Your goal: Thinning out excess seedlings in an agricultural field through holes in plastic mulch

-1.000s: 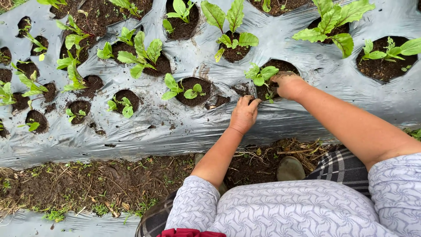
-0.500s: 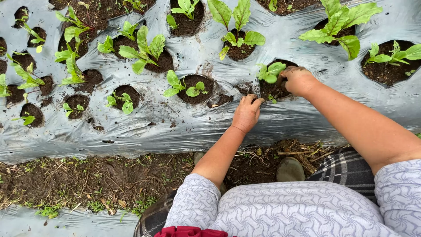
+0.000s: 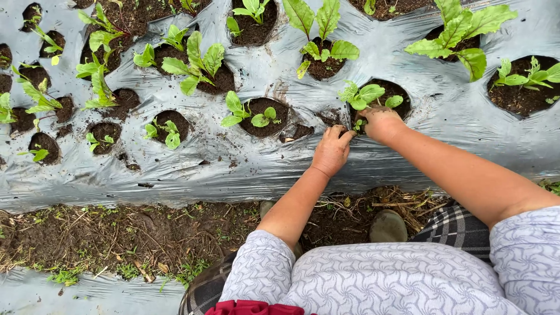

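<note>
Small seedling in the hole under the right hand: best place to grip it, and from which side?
Probably low on the stem of the seedling, just above the soil, coming from the near side where the right hand already rests at the hole's edge. Its leaves spread wide on top, so a grip from above would likely crush them.

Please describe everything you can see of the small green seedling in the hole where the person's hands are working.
The small green seedling stands in a round hole with dark soil, cut in the silver-grey plastic mulch sheet. It has several light green, oval leaves, one with a frilled edge, spreading out from a short centre. It looks fresh and fairly upright. The right hand rests at the near edge of the hole, its fingers down in the soil by the plant's base. The left hand lies on the plastic just beside it, fingertips at the hole's rim.
</note>
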